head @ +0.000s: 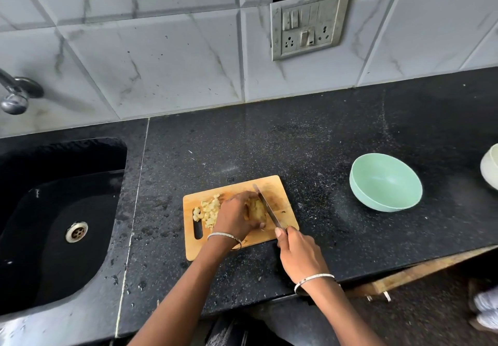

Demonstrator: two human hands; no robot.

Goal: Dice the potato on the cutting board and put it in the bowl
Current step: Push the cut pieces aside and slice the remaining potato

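Low in the middle, my right hand (296, 251) grips the long silver knife (266, 207). My left hand (234, 217) curls over the brown potato chunk (256, 209) on the wooden cutting board (273, 186) (little yellow cubes (209, 211) lie left of it). I think I'm mid-dicing; next come slow, straight cuts. The round green bowl (388, 181) sits empty at the right.

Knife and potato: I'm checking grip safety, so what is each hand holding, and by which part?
The right hand grips the knife by its handle; the left hand holds the potato chunk over its left side.

No legible text (switch plate included)
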